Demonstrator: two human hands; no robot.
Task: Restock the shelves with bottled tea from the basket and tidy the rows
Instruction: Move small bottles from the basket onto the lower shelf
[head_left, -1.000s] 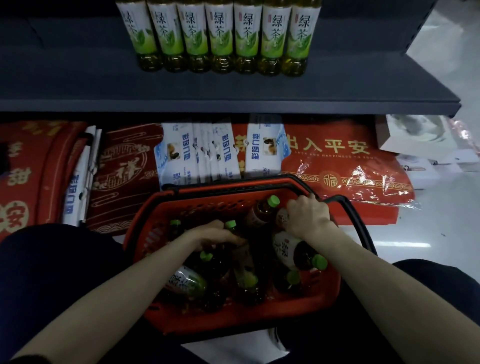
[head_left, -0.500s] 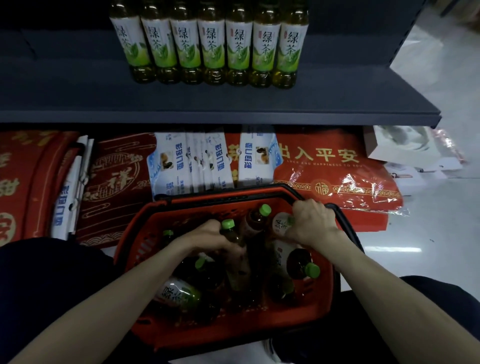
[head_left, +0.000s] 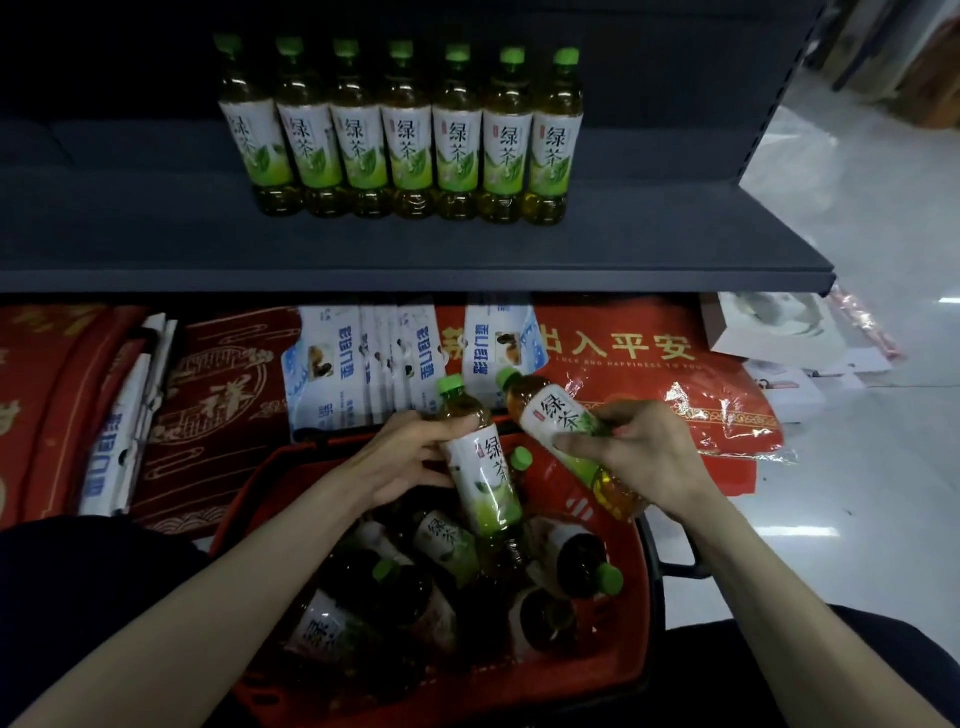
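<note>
Over the red basket (head_left: 631, 613), head view: both hands have come up out of the pile since half a second ago, when they were down among the bottles. Left hand (head_left: 402, 457) is closed round the label of one tea bottle (head_left: 480, 462), held nearly upright with its green cap toward the shelf. Right hand (head_left: 639, 457) is closed round a second tea bottle (head_left: 558, 423), tilted with its cap up and to the left and its amber base down by the wrist. The two bottles sit just beside each other above the basket's far rim. Camera has tipped upward: the row of seven bottles (head_left: 402, 137) on the dark shelf (head_left: 415, 249) now shows caps and all, where earlier the tops were cut off. They stand upright, shoulder to shoulder, labels forward, set back from the shelf's front edge. More bottles (head_left: 447, 540) lie jumbled in the basket; it is too dark there to count them, and several show only a cap or a slice of label. Below the shelf, red mats (head_left: 644, 353) and white-and-blue packets (head_left: 363, 358) are partly hidden under the shelf's front edge. Right-side basket handle (head_left: 670, 551) is mostly hidden by the forearm. Lower frame cuts off both arms.
</note>
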